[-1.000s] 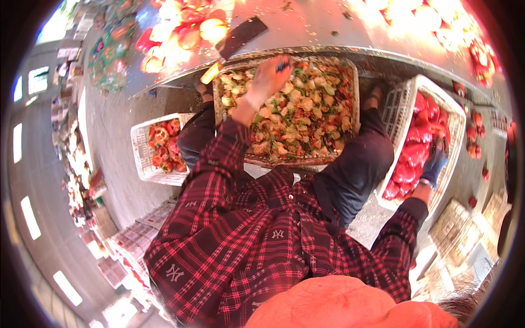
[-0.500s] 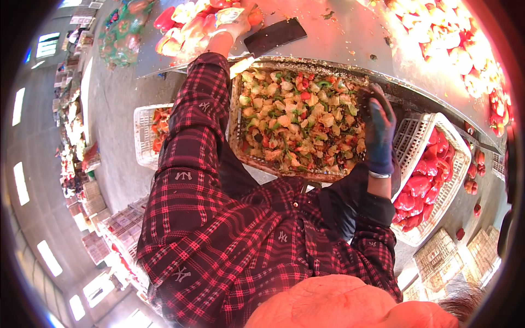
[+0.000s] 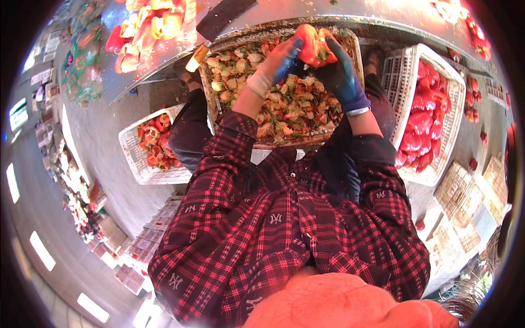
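Both of my gloved hands hold one red bell pepper (image 3: pixel 311 46) above a crate (image 3: pixel 360 61) between my knees. My left hand (image 3: pixel 278 61), in a pale glove with blue fingers, grips the pepper's left side. My right hand (image 3: pixel 340 75), in a dark blue glove, is closed on its right side; a little green shows at the pepper's lower edge. Below them, pepper cores and seedy scraps (image 3: pixel 298 112) fill the crate. At the table edge lies a cleaver with a dark blade (image 3: pixel 223 17) and a yellowish handle (image 3: pixel 198 57) jutting over the crate's left corner.
Red and orange peppers (image 3: pixel 147 26) lie on the metal table (image 3: pixel 328 12) at the left. A white crate of red peppers (image 3: pixel 421 117) stands at my right, a smaller one with pepper pieces (image 3: pixel 156 136) at my left. Green net sacks (image 3: pixel 82 71) stand far left.
My left hand has come back from the pile on the table with a red pepper. My right hand has moved left and up and now holds it too. The view has shifted.
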The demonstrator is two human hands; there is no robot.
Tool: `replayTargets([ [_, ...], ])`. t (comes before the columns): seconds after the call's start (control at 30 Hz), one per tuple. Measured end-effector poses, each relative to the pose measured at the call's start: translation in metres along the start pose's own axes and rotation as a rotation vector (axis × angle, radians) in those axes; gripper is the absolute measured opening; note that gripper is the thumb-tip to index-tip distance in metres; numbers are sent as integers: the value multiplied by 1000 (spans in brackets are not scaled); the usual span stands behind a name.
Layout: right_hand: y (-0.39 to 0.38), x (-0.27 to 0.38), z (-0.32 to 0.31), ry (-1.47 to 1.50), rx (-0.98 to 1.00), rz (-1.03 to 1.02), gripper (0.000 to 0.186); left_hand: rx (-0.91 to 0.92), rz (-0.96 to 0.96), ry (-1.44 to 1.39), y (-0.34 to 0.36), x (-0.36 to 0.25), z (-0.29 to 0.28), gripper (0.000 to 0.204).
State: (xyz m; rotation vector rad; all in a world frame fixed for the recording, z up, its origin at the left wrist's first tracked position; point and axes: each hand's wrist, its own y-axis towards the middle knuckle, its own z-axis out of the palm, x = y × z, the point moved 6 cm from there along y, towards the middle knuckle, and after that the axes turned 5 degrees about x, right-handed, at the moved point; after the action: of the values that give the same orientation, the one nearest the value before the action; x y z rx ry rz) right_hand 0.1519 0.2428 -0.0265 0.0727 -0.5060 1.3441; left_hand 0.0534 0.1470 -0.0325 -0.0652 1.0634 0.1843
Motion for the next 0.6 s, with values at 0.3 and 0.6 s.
replayTargets([
  [0.3, -13, 19, -22, -337, -306, -208, 34, -205, 223, 1587, -3, -61, 89, 47],
  [0.6, -23, 27, -9, -716, -64, -230, 43, -134, -161, 551, 11, -4, 40, 47],
])
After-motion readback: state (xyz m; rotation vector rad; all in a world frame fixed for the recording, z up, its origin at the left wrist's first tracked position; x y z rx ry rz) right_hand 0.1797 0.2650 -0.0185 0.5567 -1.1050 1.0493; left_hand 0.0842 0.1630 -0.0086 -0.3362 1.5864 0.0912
